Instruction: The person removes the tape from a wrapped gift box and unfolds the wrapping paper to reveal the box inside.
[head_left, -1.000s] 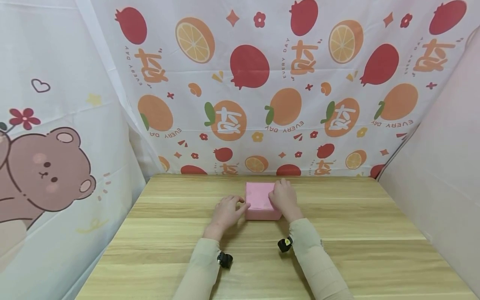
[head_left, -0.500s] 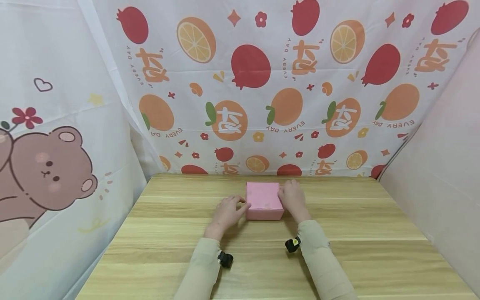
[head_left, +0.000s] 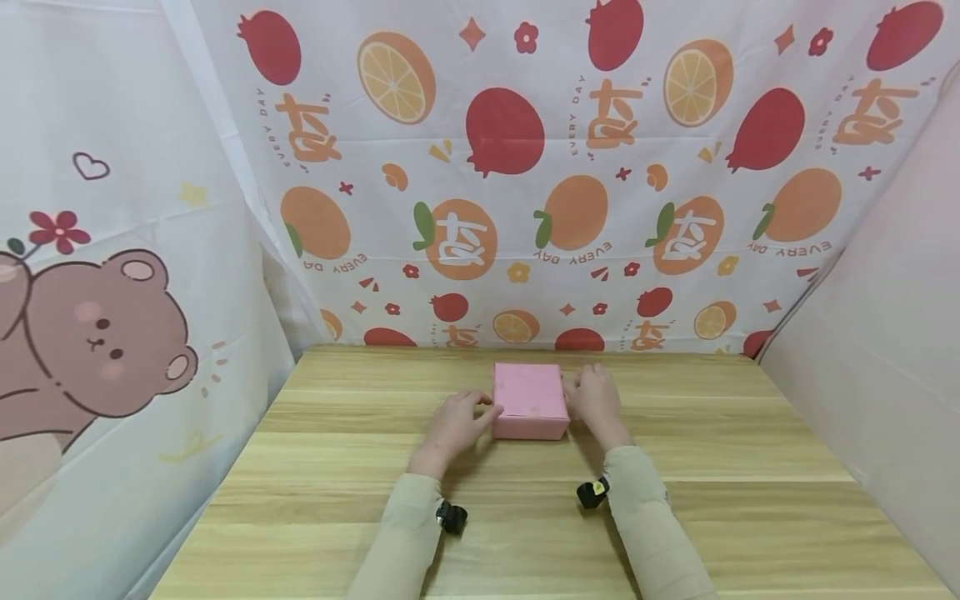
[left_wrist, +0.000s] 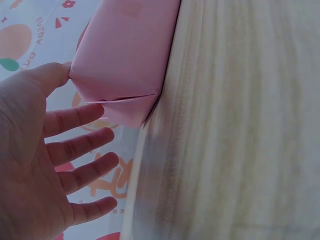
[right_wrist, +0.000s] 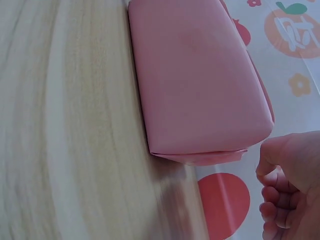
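Note:
A pink paper-wrapped box (head_left: 530, 392) sits near the table's far edge, between the two hands. My left hand (head_left: 452, 425) is at its left end; in the left wrist view the thumb (left_wrist: 55, 77) touches an upper corner and the other fingers are spread, the index fingertip by the folded end flap (left_wrist: 131, 110). Just off the right end is my right hand (head_left: 597, 404). Its fingers (right_wrist: 282, 200) are curled and the thumb is bent towards them, with no held thing showing. The folded paper at that end (right_wrist: 205, 158) stands out slightly.
The wood-grain table (head_left: 510, 525) stretches around the box. Behind it hangs a fruit-print curtain (head_left: 502, 208), with a bear-print curtain (head_left: 105, 350) at the left and a pale one (head_left: 870, 350) at the right. Each wrist wears a small black camera (head_left: 452, 518).
My right hand has moved from the top right of the box to the right, off its end. The left hand stays at the left end; the box is nearly unmoved.

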